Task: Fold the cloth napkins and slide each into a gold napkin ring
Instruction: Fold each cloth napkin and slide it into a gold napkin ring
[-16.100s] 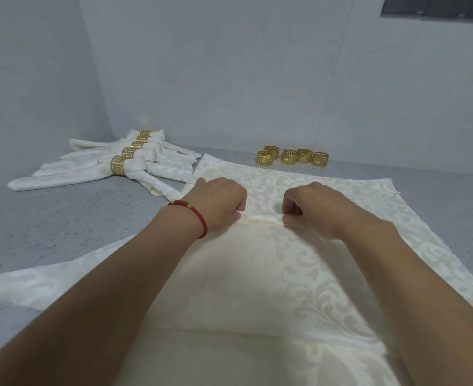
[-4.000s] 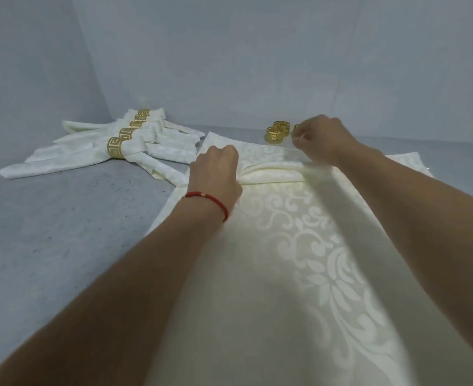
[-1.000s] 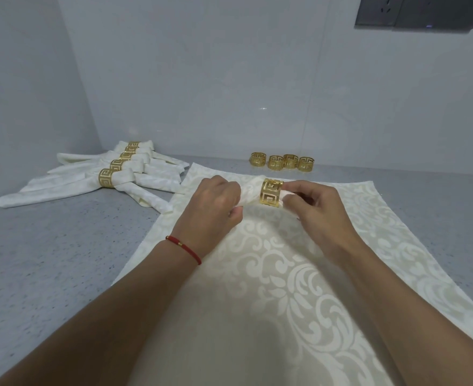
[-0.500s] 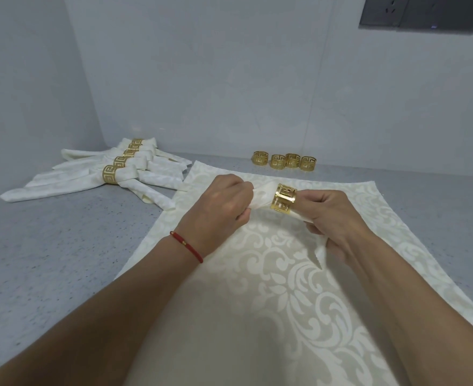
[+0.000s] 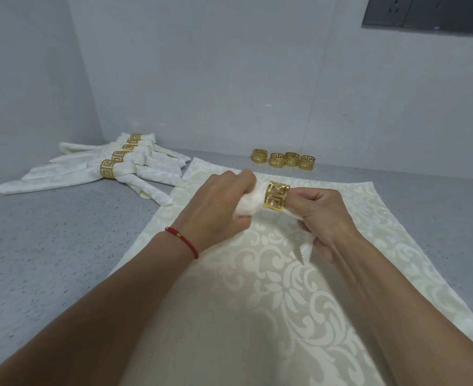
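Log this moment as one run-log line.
left hand grips napkin | right hand holds gold ring around it | spare rings

Left arm: bare forearm reaches forward from the lower left, a red cord around the wrist.
Left hand [image 5: 218,201]: back of the hand faces the camera, fingers curled around the bunched napkin [image 5: 247,203] just left of the ring [image 5: 276,198].
Right arm: bare forearm reaches forward from the lower right, angled inward toward the left hand.
Right hand [image 5: 324,218]: thumb and fingers pinch the ring's right side; the lower fingers curl around the napkin tail below it.
Spacing: hands sit close together, the ring between them, both raised above the table.
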`<state>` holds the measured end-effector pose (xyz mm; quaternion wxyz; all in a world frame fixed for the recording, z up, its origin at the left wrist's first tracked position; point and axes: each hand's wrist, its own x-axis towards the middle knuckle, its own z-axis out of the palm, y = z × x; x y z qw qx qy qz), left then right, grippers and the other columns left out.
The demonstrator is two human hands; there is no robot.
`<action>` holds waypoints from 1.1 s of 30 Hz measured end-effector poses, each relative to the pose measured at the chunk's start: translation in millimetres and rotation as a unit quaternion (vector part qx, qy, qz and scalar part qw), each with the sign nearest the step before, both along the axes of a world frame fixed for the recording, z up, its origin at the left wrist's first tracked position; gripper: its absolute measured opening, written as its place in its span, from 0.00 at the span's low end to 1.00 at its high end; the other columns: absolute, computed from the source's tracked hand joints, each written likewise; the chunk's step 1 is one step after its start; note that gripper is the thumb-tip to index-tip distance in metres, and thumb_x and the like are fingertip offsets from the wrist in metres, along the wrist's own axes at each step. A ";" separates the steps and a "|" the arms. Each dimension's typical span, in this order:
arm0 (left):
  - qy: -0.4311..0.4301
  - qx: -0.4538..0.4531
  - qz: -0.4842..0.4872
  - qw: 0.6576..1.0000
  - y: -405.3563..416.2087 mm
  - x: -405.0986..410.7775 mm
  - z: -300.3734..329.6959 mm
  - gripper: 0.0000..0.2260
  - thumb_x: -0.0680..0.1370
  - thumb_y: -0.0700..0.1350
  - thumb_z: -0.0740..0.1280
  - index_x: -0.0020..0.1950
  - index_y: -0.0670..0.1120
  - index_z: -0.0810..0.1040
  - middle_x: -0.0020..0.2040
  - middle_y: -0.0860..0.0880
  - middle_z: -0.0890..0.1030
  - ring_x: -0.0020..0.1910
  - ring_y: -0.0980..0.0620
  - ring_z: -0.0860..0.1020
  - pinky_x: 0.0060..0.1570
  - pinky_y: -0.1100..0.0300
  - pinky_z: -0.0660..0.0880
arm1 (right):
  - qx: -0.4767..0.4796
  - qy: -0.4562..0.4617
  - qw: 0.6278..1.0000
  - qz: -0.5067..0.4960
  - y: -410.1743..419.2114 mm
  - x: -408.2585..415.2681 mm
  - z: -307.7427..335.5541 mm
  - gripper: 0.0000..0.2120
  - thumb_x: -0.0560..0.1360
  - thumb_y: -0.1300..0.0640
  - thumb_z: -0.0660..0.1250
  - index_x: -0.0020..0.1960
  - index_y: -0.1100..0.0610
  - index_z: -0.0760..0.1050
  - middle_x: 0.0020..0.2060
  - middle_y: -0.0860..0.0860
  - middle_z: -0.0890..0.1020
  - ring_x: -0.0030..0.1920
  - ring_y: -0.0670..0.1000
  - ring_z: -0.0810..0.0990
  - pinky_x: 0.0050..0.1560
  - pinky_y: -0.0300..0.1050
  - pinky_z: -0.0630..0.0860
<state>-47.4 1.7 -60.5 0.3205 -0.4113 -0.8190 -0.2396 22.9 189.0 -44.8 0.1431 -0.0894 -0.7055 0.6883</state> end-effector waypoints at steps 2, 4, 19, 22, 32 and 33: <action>-0.060 0.009 -0.032 0.998 0.3 0.8 0.1 0.22 0.70 0.52 0.74 0.58 0.46 0.71 0.52 0.52 0.77 0.50 0.53 0.75 0.54 0.53 0.72 | 0.037 0.012 0.999 0.015 -1.7 1.1 1.6 0.05 0.71 0.63 0.78 0.44 0.65 0.86 0.32 0.46 0.81 0.26 0.40 0.74 0.28 0.30 0.69; -0.085 -0.011 -0.060 0.995 2.5 0.4 2.5 0.27 0.75 0.59 0.69 0.69 0.48 0.70 0.63 0.54 0.76 0.62 0.53 0.73 0.62 0.52 0.70 | 0.079 0.019 0.996 0.036 -4.9 2.7 2.8 0.02 0.71 0.64 0.76 0.40 0.59 0.87 0.34 0.47 0.86 0.32 0.42 0.82 0.34 0.31 0.74; -0.379 0.138 -0.147 0.903 -8.0 2.2 14.3 0.12 0.78 0.48 0.71 0.60 0.48 0.79 0.55 0.52 0.81 0.49 0.59 0.79 0.50 0.65 0.76 | 0.005 0.017 0.999 0.050 -9.5 10.8 9.2 0.06 0.73 0.63 0.76 0.49 0.65 0.85 0.25 0.42 0.79 0.20 0.40 0.72 0.24 0.28 0.66; -0.388 0.141 -0.146 0.899 -10.3 1.0 16.2 0.12 0.78 0.48 0.71 0.60 0.49 0.79 0.56 0.52 0.80 0.50 0.57 0.79 0.52 0.65 0.76 | 0.013 0.003 1.000 0.023 -3.7 5.3 3.8 0.07 0.72 0.56 0.79 0.47 0.58 0.88 0.28 0.40 0.81 0.22 0.42 0.66 0.27 0.33 0.63; -0.359 0.125 -0.101 0.920 -18.6 -4.1 10.7 0.16 0.72 0.44 0.77 0.56 0.53 0.79 0.54 0.56 0.80 0.53 0.57 0.78 0.58 0.54 0.75 | 0.350 0.016 0.936 0.018 14.6 5.9 5.2 0.08 0.78 0.42 0.69 0.53 0.44 0.80 0.45 0.42 0.83 0.41 0.40 0.80 0.44 0.38 0.74; -0.356 0.125 -0.101 0.921 -17.4 -3.5 10.4 0.17 0.71 0.44 0.78 0.56 0.53 0.79 0.54 0.56 0.80 0.53 0.56 0.79 0.57 0.56 0.76 | 0.395 0.030 0.918 0.028 14.4 6.0 3.9 0.08 0.79 0.41 0.67 0.55 0.43 0.78 0.45 0.41 0.82 0.44 0.40 0.80 0.45 0.38 0.75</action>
